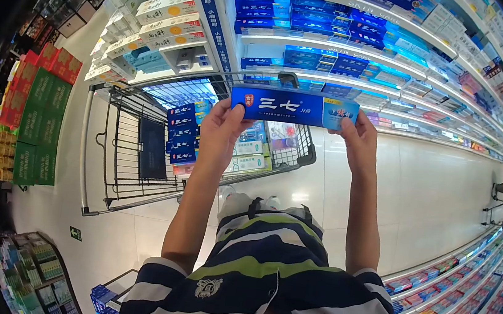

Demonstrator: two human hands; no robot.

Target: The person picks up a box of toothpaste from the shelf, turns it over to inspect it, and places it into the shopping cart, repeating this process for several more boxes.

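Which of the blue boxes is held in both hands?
The long box held by its ends between left hand and right hand; similar blue boxes lie stacked in the cart or on shelves.

The long blue cardboard box (287, 116) at the centre reads 三七 in large white characters with a small ® mark; its finer print is too small to read. The stacked dark-blue cardboard boxes (181, 133) to its left repeat 三七, as do the blue rectangular cartons (256, 10) shelved above. The white illuminated shelf edge (376, 11) says SKIN CARE. The tall navy upright panel (212, 19) repeats 小鹿妈妈 in white. A small green rectangular floor sign (75, 234) bears a white pictogram.
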